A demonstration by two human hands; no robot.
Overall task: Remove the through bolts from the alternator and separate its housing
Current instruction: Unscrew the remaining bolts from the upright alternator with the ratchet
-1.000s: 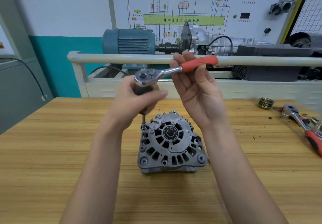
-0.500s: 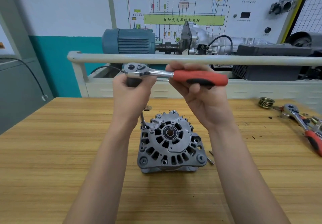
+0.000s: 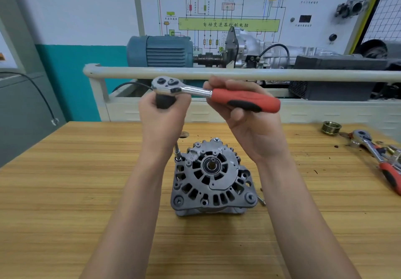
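A grey alternator [image 3: 211, 179] stands on the wooden table [image 3: 65, 192], shaft end up. A ratchet wrench [image 3: 217, 94] with a red handle is held above it. A thin extension bar [image 3: 177, 151] runs down from the ratchet head to a bolt at the housing's upper left corner. My left hand [image 3: 163, 116] grips the dark adapter under the ratchet head. My right hand [image 3: 245, 118] curls its fingers round the red handle. A loose bolt [image 3: 261, 199] lies on the table beside the alternator's right lower corner.
A second red-handled ratchet [image 3: 377, 155] with small parts and a brass pulley [image 3: 331, 127] lie at the table's far right. A washer [image 3: 184, 135] rests behind the alternator. Beyond the table's far edge runs a white rail [image 3: 282, 76] with a motor and gearbox trainer stand.
The ratchet handle has swung clockwise from pointing up-right to pointing right and slightly down. The ratchet head and my left hand have shifted left and up. The loose bolt has come into sight.
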